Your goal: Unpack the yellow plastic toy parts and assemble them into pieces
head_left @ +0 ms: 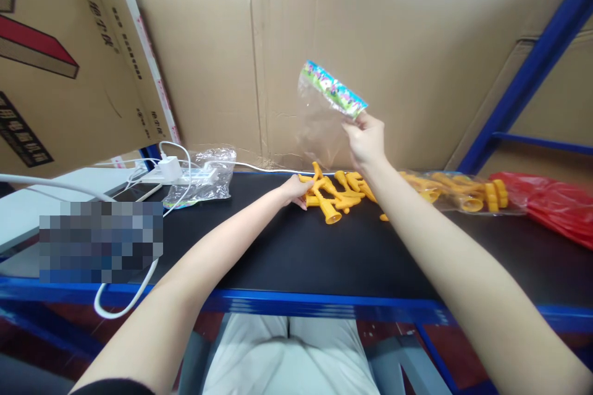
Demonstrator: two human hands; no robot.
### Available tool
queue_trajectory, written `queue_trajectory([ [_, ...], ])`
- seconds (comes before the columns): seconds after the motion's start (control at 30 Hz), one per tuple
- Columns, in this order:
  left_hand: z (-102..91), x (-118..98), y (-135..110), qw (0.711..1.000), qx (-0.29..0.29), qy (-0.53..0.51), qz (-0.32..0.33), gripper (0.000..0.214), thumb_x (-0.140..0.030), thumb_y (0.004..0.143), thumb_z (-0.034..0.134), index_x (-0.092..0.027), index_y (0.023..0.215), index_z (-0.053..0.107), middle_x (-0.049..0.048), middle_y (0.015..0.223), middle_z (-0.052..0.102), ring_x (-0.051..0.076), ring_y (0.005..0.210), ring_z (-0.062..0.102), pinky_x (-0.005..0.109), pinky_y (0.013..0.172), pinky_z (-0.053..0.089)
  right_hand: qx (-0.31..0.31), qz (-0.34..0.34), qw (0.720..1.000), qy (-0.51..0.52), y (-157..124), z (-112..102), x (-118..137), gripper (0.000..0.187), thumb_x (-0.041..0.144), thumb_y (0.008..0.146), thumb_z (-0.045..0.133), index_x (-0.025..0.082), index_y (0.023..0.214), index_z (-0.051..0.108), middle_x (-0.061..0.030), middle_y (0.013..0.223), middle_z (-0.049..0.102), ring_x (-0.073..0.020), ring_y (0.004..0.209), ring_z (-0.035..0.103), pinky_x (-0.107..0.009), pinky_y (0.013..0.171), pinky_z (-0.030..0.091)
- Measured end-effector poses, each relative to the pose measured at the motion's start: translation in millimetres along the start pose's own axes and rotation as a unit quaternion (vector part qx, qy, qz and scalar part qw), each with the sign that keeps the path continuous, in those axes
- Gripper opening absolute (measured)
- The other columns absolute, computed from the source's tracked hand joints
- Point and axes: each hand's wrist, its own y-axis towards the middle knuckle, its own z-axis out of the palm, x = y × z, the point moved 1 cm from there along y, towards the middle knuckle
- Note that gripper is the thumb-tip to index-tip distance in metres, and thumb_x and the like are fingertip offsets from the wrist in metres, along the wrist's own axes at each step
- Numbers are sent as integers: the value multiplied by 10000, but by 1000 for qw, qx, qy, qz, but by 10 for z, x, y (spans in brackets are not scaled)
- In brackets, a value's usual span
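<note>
My right hand point(365, 139) is raised in front of the cardboard, its fingers closed on the corner of a clear plastic bag point(319, 117). A colourful printed header strip runs along the bag's upper edge, and the bag hangs limp. Down on the black tabletop, my left hand point(294, 190) is at the left edge of a loose pile of yellow plastic parts point(330, 211). Its fingers close around parts there, though the pile partly hides the fingertips. Some of these parts have flared, cup-like ends; others are thin and branched.
A filled clear bag of yellow parts point(467, 192) lies at the right beside a red plastic bag point(556, 203). To the left are a crumpled clear bag point(220, 176), a white charger point(170, 168) and loose white cables. Cardboard point(208, 68) walls the back; blue posts point(523, 74) frame the bench.
</note>
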Motion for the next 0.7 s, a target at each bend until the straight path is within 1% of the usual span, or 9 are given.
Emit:
queue_trajectory([
  [0.1, -59, 48, 51, 999, 7, -28, -25, 323, -374, 886, 490, -131, 1099, 503, 34, 675, 576, 141, 457, 568, 298, 486, 504, 14, 10, 1000, -8, -191, 32, 119, 274, 282, 870, 460, 224, 1045, 663, -61, 1234, 569, -257, 1237, 453, -477, 1022, 362],
  [0.17, -191, 80, 78, 999, -1, -13, -43, 391, -449, 861, 505, -158, 1121, 482, 67, 778, 613, 160, 481, 596, 282, 452, 472, 56, 4, 998, -14, -292, 44, 169, 259, 194, 837, 465, 247, 965, 684, -35, 1275, 544, -246, 1290, 397, -489, 1061, 319],
  [0.23, -400, 118, 94, 998, -39, -21, -51, 420, -497, 864, 466, -168, 1125, 470, 100, 873, 634, 156, 495, 600, 251, 428, 424, 101, -11, 995, -16, -379, 51, 199, 283, 129, 806, 452, 260, 872, 694, -8, 1313, 517, -233, 1348, 308, -516, 1093, 260],
  [0.3, -653, 165, 85, 994, -61, -77, -47, 458, -541, 899, 328, -153, 1080, 491, 122, 921, 650, 142, 517, 592, 232, 434, 402, 144, -22, 989, -19, -461, 57, 213, 318, 87, 781, 432, 266, 804, 695, 15, 1341, 496, -220, 1386, 224, -549, 1109, 194],
  [0.37, -906, 211, 38, 988, -61, -138, -30, 606, -626, 885, 181, -147, 1025, 525, 142, 942, 667, 163, 585, 610, 242, 461, 416, 186, -28, 982, -30, -543, 69, 219, 344, 65, 766, 416, 268, 751, 693, 33, 1359, 481, -208, 1404, 166, -575, 1112, 134],
  [0.43, -1108, 247, -49, 984, -30, -177, -10, 716, -694, 846, 129, -139, 986, 561, 172, 957, 674, 208, 695, 636, 269, 501, 438, 228, -38, 972, -47, -622, 95, 219, 355, 54, 755, 410, 265, 692, 689, 47, 1377, 464, -204, 1413, 129, -591, 1107, 92],
  [0.57, -1263, 259, -261, 979, 41, -196, 36, 683, -728, 794, 344, -138, 1023, 601, 168, 1002, 676, 226, 805, 641, 309, 633, 475, 297, -90, 947, -80, -741, 178, 213, 410, 8, 720, 434, 300, 745, 720, 63, 1395, 445, -206, 1415, 116, -602, 1100, 48],
  [0.63, -1237, 250, -331, 985, 45, -162, 35, 540, -616, 780, 533, -148, 1038, 609, 146, 1010, 676, 198, 774, 633, 309, 649, 472, 328, -122, 932, -96, -778, 216, 206, 472, -24, 689, 455, 335, 831, 726, 64, 1384, 461, -212, 1412, 131, -613, 1093, 22],
  [0.7, -1186, 241, -357, 990, 40, -124, 42, 423, -410, 738, 690, -168, 1073, 601, 118, 1036, 671, 170, 770, 626, 302, 662, 470, 352, -146, 919, -105, -802, 235, 193, 501, -38, 670, 474, 350, 863, 724, 58, 1378, 470, -221, 1408, 149, -620, 1088, 7],
])
